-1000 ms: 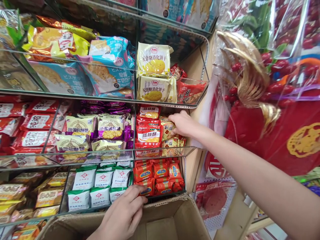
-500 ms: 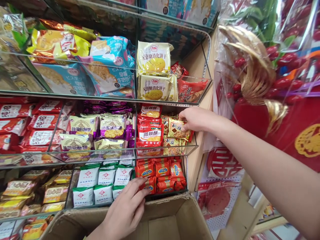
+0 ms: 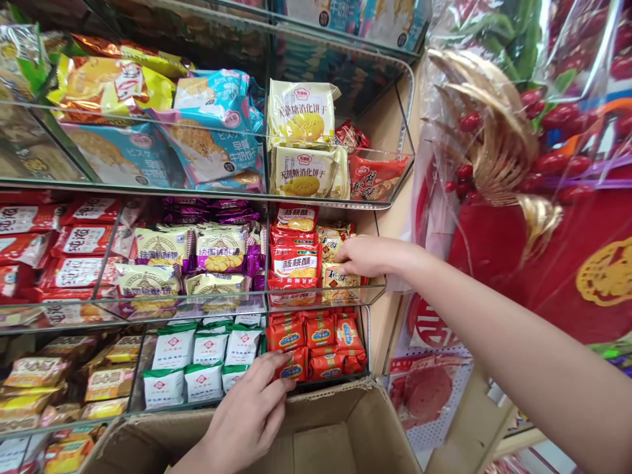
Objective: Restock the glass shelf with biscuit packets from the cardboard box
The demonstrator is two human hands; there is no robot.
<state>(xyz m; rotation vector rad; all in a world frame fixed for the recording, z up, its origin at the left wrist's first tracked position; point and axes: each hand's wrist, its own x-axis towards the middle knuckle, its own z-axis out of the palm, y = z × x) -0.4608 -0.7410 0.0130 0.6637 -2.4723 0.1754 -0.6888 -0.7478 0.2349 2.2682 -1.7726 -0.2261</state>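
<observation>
My right hand (image 3: 368, 255) reaches into the middle shelf's right compartment, its fingers curled at the top of a yellow biscuit packet (image 3: 340, 276). Part of that packet is hidden behind the fingers and the clear shelf front. Close by on the left, red-and-white biscuit packets (image 3: 295, 262) are stacked in the same compartment. Lower down, my left hand (image 3: 249, 405) has its fingers stretched out, fingertips by the front of the small red packets (image 3: 323, 332). Nothing shows in its grasp. An open cardboard box (image 3: 323, 451) lies beneath my left hand.
White packets with green edges (image 3: 174, 349) sit left of the red ones. Cream-and-purple biscuit packets (image 3: 221, 250) fill the middle shelf. Above, a clear shelf front (image 3: 340, 199) overhangs my right hand. Wrapped red-and-gold decorations (image 3: 498, 145) hang at the right.
My right hand has moved slightly left and down, bringing the yellow packet down and back among the others. My left hand stays in place.
</observation>
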